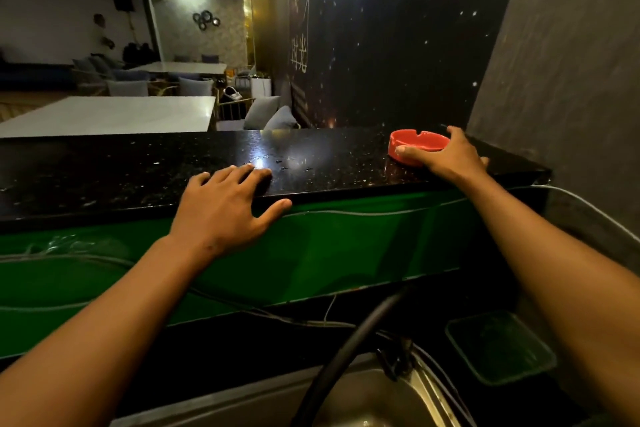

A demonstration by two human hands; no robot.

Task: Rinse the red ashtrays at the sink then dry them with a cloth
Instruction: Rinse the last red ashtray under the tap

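Observation:
A red ashtray (415,142) sits on the black speckled counter (138,170) at its far right end. My right hand (446,154) grips the ashtray, thumb on its near side and fingers round its far rim. My left hand (225,204) rests flat on the counter's front edge, fingers spread, holding nothing. The steel sink (374,399) lies below at the bottom of the view, with a dark curved faucet (343,354) over it. No cloth is visible.
A green panel (311,253) with loose cables runs under the counter. A green tray (498,347) sits right of the sink. A grey wall (571,62) closes the right side. White tables, chairs and a person stand in the room beyond.

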